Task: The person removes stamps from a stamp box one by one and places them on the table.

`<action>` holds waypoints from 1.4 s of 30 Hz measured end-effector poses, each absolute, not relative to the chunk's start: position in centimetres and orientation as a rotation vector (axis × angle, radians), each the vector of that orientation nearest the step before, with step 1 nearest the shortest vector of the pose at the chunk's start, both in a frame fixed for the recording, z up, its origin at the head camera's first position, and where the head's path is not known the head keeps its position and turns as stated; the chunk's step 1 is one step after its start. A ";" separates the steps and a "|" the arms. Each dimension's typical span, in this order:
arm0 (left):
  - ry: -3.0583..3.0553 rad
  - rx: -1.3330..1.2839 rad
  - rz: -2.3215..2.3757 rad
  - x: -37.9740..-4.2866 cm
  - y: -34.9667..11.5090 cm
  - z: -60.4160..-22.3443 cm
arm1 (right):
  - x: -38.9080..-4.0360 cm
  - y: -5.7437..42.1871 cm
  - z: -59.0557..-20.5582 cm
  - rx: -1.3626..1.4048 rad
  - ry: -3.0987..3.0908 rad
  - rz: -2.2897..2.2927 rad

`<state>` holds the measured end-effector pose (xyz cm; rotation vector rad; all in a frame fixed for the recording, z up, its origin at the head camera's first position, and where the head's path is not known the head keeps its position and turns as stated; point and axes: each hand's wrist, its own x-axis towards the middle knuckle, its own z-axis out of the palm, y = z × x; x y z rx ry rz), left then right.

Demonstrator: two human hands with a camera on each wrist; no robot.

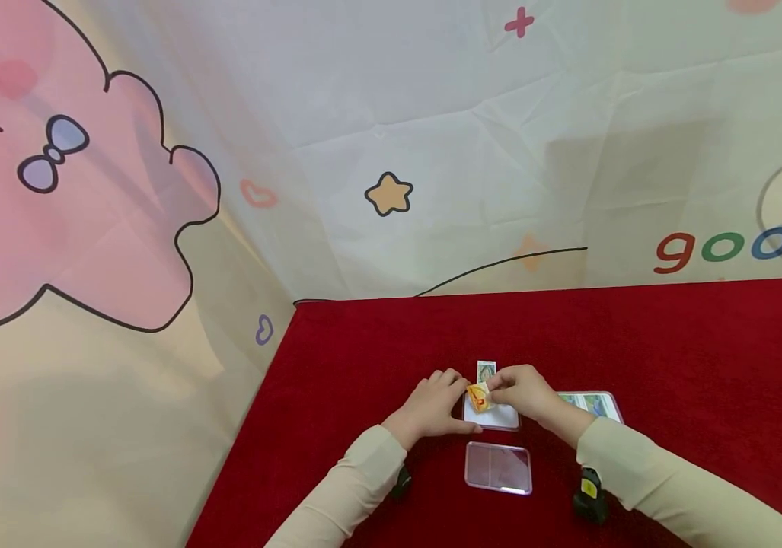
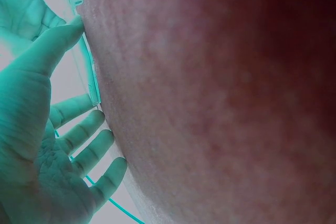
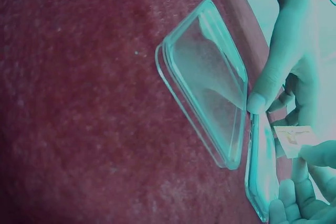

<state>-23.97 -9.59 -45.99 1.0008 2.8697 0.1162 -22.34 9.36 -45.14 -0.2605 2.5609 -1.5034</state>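
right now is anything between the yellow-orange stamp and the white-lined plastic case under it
Nothing visible stands between the yellow-orange stamp, pinched in the right hand, and the white-lined plastic case; the left hand is at the case's left side.

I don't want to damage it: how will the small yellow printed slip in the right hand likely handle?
The yellow slip is probably light, being small and thin. It may hold its shape: the part outside the right hand shows no obvious droop. Its thin edges could crease if squeezed.
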 end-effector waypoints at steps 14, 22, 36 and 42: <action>2.871 0.991 0.136 -24.1 -9.6 -46.0 | -22.8 10.2 -44.7 -0.032 2.365 -1.624; 2.878 0.997 0.137 -24.1 -9.6 -46.3 | -23.0 10.7 -44.7 0.085 2.268 -1.704; 2.881 0.988 0.129 -24.1 -9.4 -46.2 | -23.5 11.3 -44.5 0.184 2.090 -1.879; 2.881 0.985 0.137 -24.1 -9.4 -46.2 | -23.8 11.5 -44.6 0.192 2.096 -1.870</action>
